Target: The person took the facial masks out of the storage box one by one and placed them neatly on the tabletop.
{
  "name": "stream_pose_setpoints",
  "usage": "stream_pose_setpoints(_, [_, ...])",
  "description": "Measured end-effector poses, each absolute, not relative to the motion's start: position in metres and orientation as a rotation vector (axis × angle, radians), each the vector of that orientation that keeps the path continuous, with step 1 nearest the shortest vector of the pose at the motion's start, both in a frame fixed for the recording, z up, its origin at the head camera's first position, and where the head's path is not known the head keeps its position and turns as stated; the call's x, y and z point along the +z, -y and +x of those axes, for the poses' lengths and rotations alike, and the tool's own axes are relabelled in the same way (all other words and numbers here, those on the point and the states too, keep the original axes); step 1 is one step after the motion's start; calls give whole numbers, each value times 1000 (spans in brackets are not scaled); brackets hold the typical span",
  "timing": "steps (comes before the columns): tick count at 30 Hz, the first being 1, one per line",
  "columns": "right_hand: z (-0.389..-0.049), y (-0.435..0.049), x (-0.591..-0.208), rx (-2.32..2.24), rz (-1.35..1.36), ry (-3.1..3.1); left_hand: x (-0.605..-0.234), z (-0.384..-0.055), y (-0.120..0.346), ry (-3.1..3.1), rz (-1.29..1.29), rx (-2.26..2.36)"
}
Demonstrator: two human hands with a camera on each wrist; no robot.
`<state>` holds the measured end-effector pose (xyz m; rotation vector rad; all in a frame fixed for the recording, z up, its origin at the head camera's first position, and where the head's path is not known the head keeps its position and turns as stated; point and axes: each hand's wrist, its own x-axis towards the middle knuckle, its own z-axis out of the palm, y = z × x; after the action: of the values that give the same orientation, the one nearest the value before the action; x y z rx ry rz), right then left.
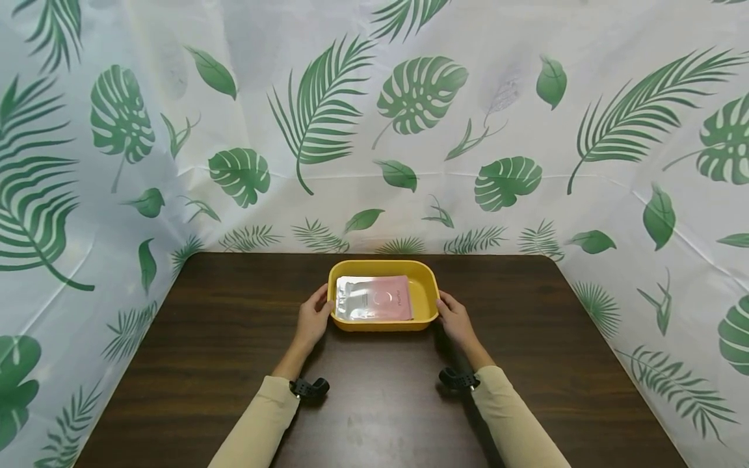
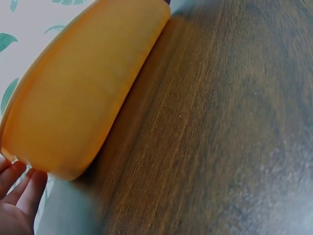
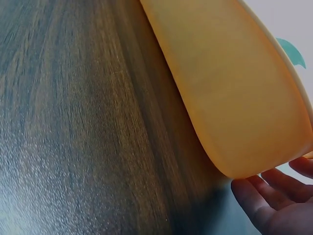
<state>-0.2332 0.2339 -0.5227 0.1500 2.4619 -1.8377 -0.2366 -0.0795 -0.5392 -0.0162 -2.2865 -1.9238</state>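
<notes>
A yellow plastic bin (image 1: 425,294), oblong with rounded corners, is at the far side of the table. Inside it lies a flat pouch (image 1: 374,299), silver at its left and pink at its right, with small print too fine to read. My left hand (image 1: 314,317) holds the bin's left end, and my right hand (image 1: 456,320) holds the opposite end. Both wrist views show fingertips against the bin's end walls, low near the corners. The pouch is hidden there behind the bin's side. Whether the bin's bottom touches the table, I cannot tell.
The dark wood-grain table (image 1: 374,403) extends toward me and to both sides. Behind it and along its sides hangs a white cloth (image 1: 345,214) printed with green leaves. A black wrist device (image 1: 310,389) sits on each forearm.
</notes>
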Motion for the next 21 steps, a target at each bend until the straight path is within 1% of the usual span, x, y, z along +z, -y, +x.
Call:
stream_pose_setpoints(10, [-228, -232, -525, -1887, 155, -2439, -540, -233, 80, 2297, -12, -1905])
stream_pose_setpoints(18, [-233, -219, -522, -1895, 92, -2411, -505, -216, 92, 2305, 15, -1896])
stream_pose_setpoints(21, [-235, -214, -521, -1904, 64, -2419, -510, -221, 97, 2296, 28, -1901])
